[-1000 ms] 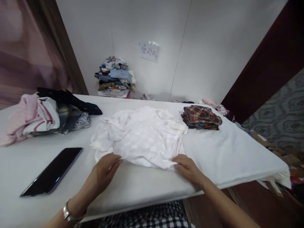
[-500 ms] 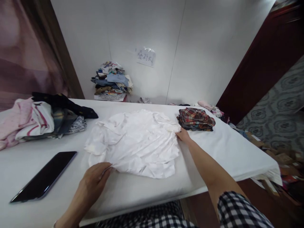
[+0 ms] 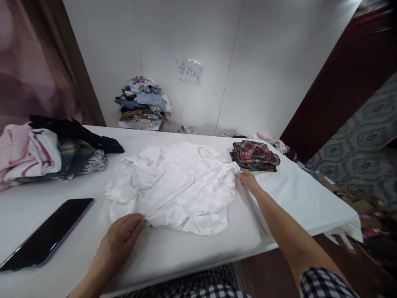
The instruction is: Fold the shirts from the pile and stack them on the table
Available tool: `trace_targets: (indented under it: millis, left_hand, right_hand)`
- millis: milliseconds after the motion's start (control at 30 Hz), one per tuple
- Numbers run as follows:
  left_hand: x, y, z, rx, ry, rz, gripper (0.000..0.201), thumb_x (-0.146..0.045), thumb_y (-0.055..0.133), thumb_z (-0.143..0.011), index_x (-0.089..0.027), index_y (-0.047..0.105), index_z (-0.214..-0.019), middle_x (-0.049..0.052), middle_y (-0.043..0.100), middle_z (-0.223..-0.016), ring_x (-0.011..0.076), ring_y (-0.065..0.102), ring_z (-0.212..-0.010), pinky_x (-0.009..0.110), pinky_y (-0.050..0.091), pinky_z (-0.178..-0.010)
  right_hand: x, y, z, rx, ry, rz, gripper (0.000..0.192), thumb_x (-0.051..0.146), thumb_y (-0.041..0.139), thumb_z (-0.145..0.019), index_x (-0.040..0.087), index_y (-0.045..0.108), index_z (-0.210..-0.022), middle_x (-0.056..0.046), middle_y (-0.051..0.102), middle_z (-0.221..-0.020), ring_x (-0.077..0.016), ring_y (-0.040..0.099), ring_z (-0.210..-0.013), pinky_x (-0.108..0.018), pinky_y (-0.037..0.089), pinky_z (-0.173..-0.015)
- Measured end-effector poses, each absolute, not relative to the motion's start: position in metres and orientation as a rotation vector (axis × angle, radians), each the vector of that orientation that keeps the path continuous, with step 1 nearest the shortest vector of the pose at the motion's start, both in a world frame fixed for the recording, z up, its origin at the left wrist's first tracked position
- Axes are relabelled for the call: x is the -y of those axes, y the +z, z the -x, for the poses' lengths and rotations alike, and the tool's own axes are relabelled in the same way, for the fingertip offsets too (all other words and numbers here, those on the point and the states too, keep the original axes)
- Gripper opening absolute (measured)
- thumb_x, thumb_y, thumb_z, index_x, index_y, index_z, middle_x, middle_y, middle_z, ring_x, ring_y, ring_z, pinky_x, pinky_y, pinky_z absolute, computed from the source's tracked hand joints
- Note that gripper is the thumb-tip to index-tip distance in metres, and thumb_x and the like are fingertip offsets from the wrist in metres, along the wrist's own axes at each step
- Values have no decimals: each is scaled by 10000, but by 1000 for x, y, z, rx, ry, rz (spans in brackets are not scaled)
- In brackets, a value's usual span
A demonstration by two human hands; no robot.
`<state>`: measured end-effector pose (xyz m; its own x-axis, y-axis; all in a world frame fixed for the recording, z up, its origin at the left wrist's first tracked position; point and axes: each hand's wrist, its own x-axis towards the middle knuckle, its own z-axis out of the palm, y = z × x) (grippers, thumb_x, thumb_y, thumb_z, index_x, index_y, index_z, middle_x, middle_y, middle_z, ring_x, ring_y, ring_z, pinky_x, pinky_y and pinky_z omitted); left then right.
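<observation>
A white shirt (image 3: 182,186) lies spread and wrinkled on the white-covered table (image 3: 198,248), its collar end away from me. My left hand (image 3: 124,231) pinches the shirt's near left corner at the hem, fingers closed on the cloth. At the far right my right hand (image 3: 248,179) grips the end of a sleeve, pulling the fabric into taut creases that run across the shirt. Just beyond that hand sits a folded stack of plaid shirts (image 3: 256,155).
A black phone-like device (image 3: 46,234) lies at the near left. Behind it is a heap of clothes (image 3: 43,151). Against the wall stands a tall pile of folded garments (image 3: 144,101), with a handwritten sign (image 3: 190,71) above. Boxes (image 3: 350,198) crowd the floor at right.
My right hand has moved slightly to the right, drawing the sleeve outward with it. My left hand keeps its hold at the hem. The whole view has shifted a little.
</observation>
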<state>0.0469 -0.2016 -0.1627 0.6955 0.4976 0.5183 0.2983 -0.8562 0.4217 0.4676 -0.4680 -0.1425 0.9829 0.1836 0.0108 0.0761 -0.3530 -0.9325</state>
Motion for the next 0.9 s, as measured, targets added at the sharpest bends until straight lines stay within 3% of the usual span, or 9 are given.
trace_targets:
  millis: [100,233,433,567,733,833,900]
  left_hand:
    - [199,-166,-46,-637,896,-2566,394,-541,505,-852,-207,712,-859,68,760,-935,249,714,-873,358,579,-822]
    - [200,-164,-48,-654,881,-2534,400,-553,493,-855,-219,714,-859,58,760,-938,252,712,-881,358,580,-828]
    - [208,-158,-49,-638,987,-2511,401,-540,471,-882,-223,716,-863,54,754,-909,237,706,-865,362,576,-826]
    - [209,-163,-44,-637,1029,-2524,356,-486,475,-901,-229,722,-893,48,749,-938,220,699,-895,352,571,-834]
    - [219,-159,-41,-574,1029,-2555,260,-361,500,-919,-218,716,-922,50,739,-936,194,688,-890,334,567,-813]
    - [226,-150,-43,-482,1048,-2598,227,-295,496,-930,-210,706,-931,51,731,-914,187,678,-884,339,556,-815]
    - [230,-146,-43,-428,1058,-2614,214,-259,492,-933,-207,699,-935,50,728,-914,185,672,-891,348,546,-830]
  right_hand:
    - [491,-165,-425,484,94,2070,482,329,679,-700,227,665,-1171,-81,695,-1137,-245,660,-927,-414,543,-838]
    - [501,-173,-386,1183,86,2200,460,191,568,-745,245,678,-1189,-84,612,-1325,-269,542,-1229,-474,412,-1056]
    - [495,-162,-381,1411,184,2205,658,55,493,-635,232,657,-1247,-82,571,-1383,-261,496,-1303,-470,363,-1111]
    - [497,-165,-383,1450,130,2212,559,97,492,-686,213,687,-1196,-87,609,-1338,-266,541,-1256,-474,396,-1086]
    - [495,-168,-396,1248,-185,2292,367,179,481,-741,204,741,-999,-95,729,-1096,-262,652,-1042,-454,503,-949]
    - [498,-149,-405,1101,-410,2080,306,212,462,-737,215,719,-903,-70,742,-966,-238,677,-926,-420,538,-870]
    - [506,-132,-406,1078,-565,1884,242,208,475,-743,227,693,-846,-52,729,-947,-227,670,-927,-419,523,-898]
